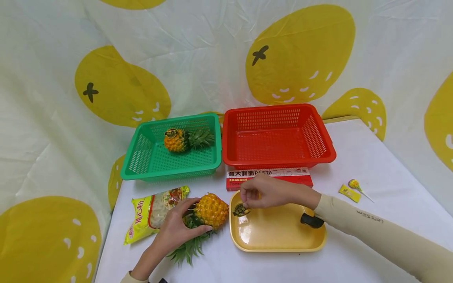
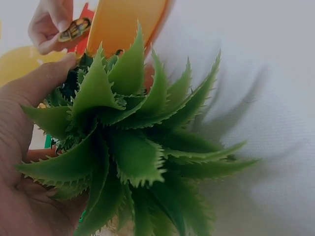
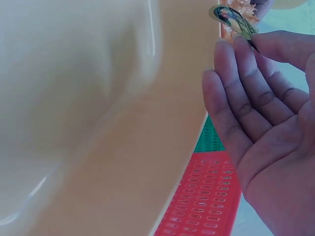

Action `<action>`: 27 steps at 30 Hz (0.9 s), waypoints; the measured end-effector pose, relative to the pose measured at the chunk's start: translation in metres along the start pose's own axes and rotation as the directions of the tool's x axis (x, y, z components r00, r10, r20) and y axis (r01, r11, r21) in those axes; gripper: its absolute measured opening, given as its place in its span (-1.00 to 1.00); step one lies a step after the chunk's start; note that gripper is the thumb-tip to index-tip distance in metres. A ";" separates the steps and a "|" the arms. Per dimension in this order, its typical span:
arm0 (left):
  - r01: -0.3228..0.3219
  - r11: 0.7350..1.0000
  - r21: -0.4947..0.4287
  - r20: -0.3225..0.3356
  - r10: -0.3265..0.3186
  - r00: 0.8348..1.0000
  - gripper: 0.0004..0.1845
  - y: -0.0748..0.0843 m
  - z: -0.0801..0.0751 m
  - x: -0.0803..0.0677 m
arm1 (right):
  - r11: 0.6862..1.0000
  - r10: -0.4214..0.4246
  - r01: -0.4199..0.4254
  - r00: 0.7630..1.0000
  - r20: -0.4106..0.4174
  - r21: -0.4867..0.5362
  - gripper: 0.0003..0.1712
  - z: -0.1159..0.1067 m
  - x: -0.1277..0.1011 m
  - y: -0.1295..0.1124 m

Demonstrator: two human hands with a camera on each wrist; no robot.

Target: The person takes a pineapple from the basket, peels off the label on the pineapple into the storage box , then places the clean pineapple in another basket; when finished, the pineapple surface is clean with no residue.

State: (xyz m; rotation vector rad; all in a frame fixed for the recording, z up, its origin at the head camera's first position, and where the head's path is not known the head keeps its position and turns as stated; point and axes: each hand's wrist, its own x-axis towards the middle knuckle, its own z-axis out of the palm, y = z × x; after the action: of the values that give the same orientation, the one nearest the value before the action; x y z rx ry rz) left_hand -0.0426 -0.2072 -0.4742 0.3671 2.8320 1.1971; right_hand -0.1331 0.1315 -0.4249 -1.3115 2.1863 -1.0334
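A small orange pineapple (image 1: 212,211) with spiky green leaves lies tilted on the white table. My left hand (image 1: 178,224) grips it where fruit and leaves meet, thumb on one side and fingers on the other. Its leaves (image 2: 133,137) fill the middle of the left wrist view. To the right, my right hand (image 1: 263,192) pinches an oval black-and-gold sticker (image 1: 242,210) between thumb and fingers, above the left end of a yellow tray (image 1: 279,247). In the right wrist view the sticker (image 3: 235,20) stands out from the fingertips, with the pineapple behind it.
A green basket (image 1: 170,173) holds another pineapple (image 1: 175,140) bearing a similar label. Beside it stands a red basket (image 1: 279,163), with a red pasta box (image 1: 283,179) before it. A yellow noodle bag (image 1: 155,212) lies left; a lollipop (image 1: 354,184) and yellow packet (image 1: 349,193) lie right.
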 end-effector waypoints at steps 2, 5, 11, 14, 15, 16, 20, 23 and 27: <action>0.002 1.000 0.000 0.002 -0.002 1.000 -0.08 0.000 0.000 0.000 | 1.000 -0.001 0.001 1.000 0.015 -0.001 -0.90 0.001 -0.001 0.001; 0.007 1.000 0.005 0.005 -0.007 1.000 -0.08 0.000 -0.001 0.000 | 1.000 0.004 -0.005 0.999 0.045 0.016 -0.88 0.004 -0.003 0.001; 0.012 1.000 0.005 0.008 -0.012 1.000 -0.08 0.001 -0.001 0.000 | 1.000 0.016 -0.018 0.997 0.076 0.022 -0.82 0.011 -0.005 0.004; 0.009 1.000 0.001 0.008 -0.009 1.000 -0.09 0.000 -0.001 0.000 | 0.999 0.030 -0.031 0.995 0.091 0.017 -0.85 0.015 -0.004 0.007; 0.008 1.000 -0.001 0.008 -0.008 1.000 -0.09 0.000 -0.001 0.000 | 0.999 0.036 -0.039 0.994 0.099 0.019 -0.86 0.016 -0.004 0.008; 0.007 1.000 -0.002 0.008 -0.007 1.000 -0.09 0.000 -0.001 0.000 | 0.999 0.044 -0.046 0.994 0.105 0.022 -0.87 0.018 -0.004 0.009; 0.007 1.000 -0.005 0.007 -0.007 1.000 -0.09 -0.001 -0.001 0.000 | 0.997 0.061 -0.066 0.991 0.118 0.037 -0.86 0.022 -0.005 0.011; 0.008 1.000 -0.005 0.007 -0.008 1.000 -0.09 -0.001 -0.001 -0.001 | 0.997 0.065 -0.071 0.991 0.119 0.042 -0.83 0.025 -0.005 0.013; 0.014 1.000 -0.004 0.005 -0.014 1.000 -0.08 -0.001 0.000 -0.001 | 0.997 0.067 -0.071 0.990 0.122 0.032 -0.80 0.028 -0.006 0.015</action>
State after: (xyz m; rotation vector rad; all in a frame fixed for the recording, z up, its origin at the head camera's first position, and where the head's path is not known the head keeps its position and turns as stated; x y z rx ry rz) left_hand -0.0418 -0.2081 -0.4746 0.3482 2.8231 1.1974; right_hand -0.1210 0.1301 -0.4549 -1.2396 2.0984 -0.9384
